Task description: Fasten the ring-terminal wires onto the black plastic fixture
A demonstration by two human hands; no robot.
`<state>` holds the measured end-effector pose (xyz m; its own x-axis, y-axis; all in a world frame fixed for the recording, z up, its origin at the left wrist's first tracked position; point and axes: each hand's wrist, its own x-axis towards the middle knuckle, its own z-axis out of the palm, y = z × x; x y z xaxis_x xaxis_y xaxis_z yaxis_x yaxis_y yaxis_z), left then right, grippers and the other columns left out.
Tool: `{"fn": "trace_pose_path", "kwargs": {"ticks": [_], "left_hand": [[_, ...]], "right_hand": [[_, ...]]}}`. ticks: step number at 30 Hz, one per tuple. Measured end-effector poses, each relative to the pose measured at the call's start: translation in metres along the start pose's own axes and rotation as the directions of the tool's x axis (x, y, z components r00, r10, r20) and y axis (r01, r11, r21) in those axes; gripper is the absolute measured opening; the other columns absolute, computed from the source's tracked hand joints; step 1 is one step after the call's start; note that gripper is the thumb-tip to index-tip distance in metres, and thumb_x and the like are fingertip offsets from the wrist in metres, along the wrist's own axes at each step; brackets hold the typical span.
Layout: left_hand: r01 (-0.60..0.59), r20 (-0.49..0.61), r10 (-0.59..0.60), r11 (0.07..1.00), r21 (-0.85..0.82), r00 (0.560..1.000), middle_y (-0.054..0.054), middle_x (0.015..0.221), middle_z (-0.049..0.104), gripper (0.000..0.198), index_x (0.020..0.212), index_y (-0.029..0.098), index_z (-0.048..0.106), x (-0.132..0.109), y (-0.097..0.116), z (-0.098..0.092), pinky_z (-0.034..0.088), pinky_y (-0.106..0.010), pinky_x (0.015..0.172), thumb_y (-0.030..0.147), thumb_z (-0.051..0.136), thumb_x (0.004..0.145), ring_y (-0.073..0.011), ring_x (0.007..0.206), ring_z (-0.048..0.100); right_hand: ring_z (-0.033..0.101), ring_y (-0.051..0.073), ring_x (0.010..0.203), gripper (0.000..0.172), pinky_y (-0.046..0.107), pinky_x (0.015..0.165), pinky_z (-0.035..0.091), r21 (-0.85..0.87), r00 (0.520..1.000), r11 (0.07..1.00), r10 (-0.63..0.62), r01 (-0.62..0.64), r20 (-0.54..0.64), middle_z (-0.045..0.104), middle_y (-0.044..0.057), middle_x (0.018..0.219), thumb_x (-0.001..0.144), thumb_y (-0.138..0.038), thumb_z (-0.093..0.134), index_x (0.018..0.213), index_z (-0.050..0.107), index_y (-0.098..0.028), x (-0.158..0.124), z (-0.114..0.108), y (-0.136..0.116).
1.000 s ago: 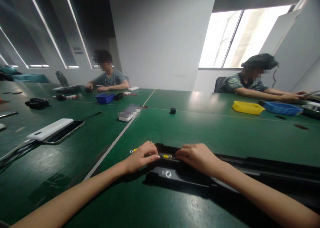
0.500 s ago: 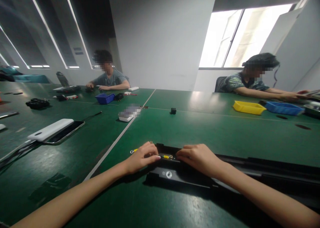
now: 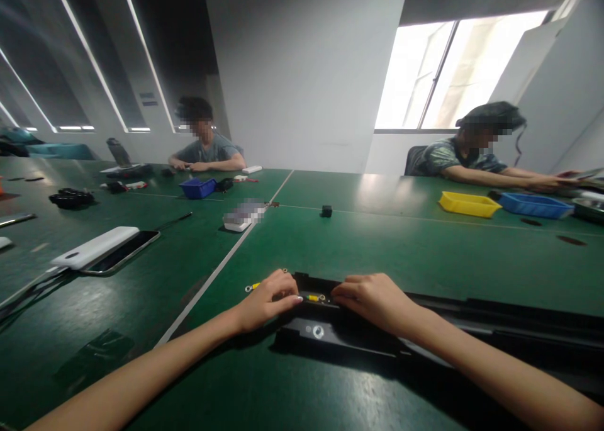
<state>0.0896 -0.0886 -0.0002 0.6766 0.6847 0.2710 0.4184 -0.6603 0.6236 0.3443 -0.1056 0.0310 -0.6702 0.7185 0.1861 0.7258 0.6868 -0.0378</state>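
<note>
My left hand [image 3: 268, 297] is closed around a short yellow-and-green ground wire [image 3: 312, 298]. One metal ring terminal of it points right, toward my other hand; a second yellow-sleeved ring terminal [image 3: 251, 287] sticks out left of my knuckles. My right hand [image 3: 380, 300] reaches into a long black metal channel [image 3: 349, 341], fingertips pressed together just beside the right-hand ring. Whatever those fingertips hold, if anything, is hidden. The channel lies on the green table, and a round silver hole or fitting [image 3: 318, 331] shows on its near side.
A small black block [image 3: 326, 211] stands ahead. A yellow bin [image 3: 469, 204] and a blue bin [image 3: 535, 205] sit far right, a dark blue bin [image 3: 198, 187] far left. To the left lie a phone [image 3: 125, 253] and a white power bank [image 3: 97, 245]. Two people sit across the table.
My hands keep almost the same pose around the wire and channel. The view has shifted very slightly. At the far left, the other person's hands have moved a little.
</note>
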Motion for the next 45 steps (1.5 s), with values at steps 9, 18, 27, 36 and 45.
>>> {"fn": "trace_pose_path", "kwargs": {"ticks": [9,18,27,36,45], "left_hand": [[0.000,0.015,-0.001,1.000,0.006,1.000,0.000,0.078,0.050,0.024,0.075,0.017,0.049,0.0005,0.0019,-0.0002,0.036,-0.028,0.077,0.033,0.044,0.092,-0.0173,0.081,0.043],[0.011,0.005,-0.011,1.000,-0.006,1.000,0.000,0.079,0.050,0.023,0.076,0.018,0.050,-0.0007,0.0006,-0.0002,0.036,-0.028,0.077,0.033,0.045,0.092,-0.0172,0.082,0.044],[-0.003,0.018,0.003,1.000,-0.017,1.000,0.000,0.079,0.049,0.023,0.076,0.017,0.050,0.0008,-0.0003,-0.0002,0.035,-0.028,0.080,0.034,0.044,0.092,-0.0167,0.081,0.044],[0.020,0.031,-0.020,1.000,-0.022,0.999,-0.001,0.082,0.050,0.023,0.078,0.018,0.051,-0.0006,-0.0001,-0.0004,0.036,-0.029,0.080,0.035,0.043,0.092,-0.0174,0.083,0.044],[0.014,0.026,-0.014,1.000,-0.009,1.000,-0.001,0.079,0.050,0.024,0.075,0.018,0.050,0.0012,0.0003,-0.0007,0.036,-0.029,0.081,0.035,0.043,0.091,-0.0177,0.082,0.043]], "right_hand": [[0.061,0.013,0.063,0.022,0.022,0.053,0.036,0.011,1.000,1.000,0.011,-0.012,0.019,0.067,0.000,0.079,0.089,-0.031,0.048,0.094,0.068,-0.024,-0.0006,-0.0014,0.0002],[0.061,0.013,0.063,0.022,0.022,0.054,0.037,0.015,1.000,1.000,0.008,-0.008,0.016,0.068,0.001,0.080,0.090,-0.030,0.048,0.095,0.069,-0.024,-0.0003,-0.0022,0.0005],[0.061,0.013,0.062,0.022,0.022,0.053,0.036,0.003,1.000,1.000,0.004,-0.004,0.010,0.067,0.001,0.078,0.089,-0.031,0.049,0.094,0.068,-0.024,-0.0002,0.0009,0.0013],[0.061,0.013,0.063,0.023,0.022,0.053,0.036,0.010,1.000,1.000,0.009,-0.009,0.021,0.067,0.001,0.079,0.090,-0.031,0.048,0.095,0.069,-0.024,-0.0002,-0.0029,-0.0001],[0.060,0.012,0.061,0.024,0.022,0.052,0.035,0.016,1.000,1.000,0.002,-0.002,0.008,0.067,0.001,0.078,0.090,-0.031,0.047,0.094,0.069,-0.024,-0.0003,-0.0012,0.0006]]}}
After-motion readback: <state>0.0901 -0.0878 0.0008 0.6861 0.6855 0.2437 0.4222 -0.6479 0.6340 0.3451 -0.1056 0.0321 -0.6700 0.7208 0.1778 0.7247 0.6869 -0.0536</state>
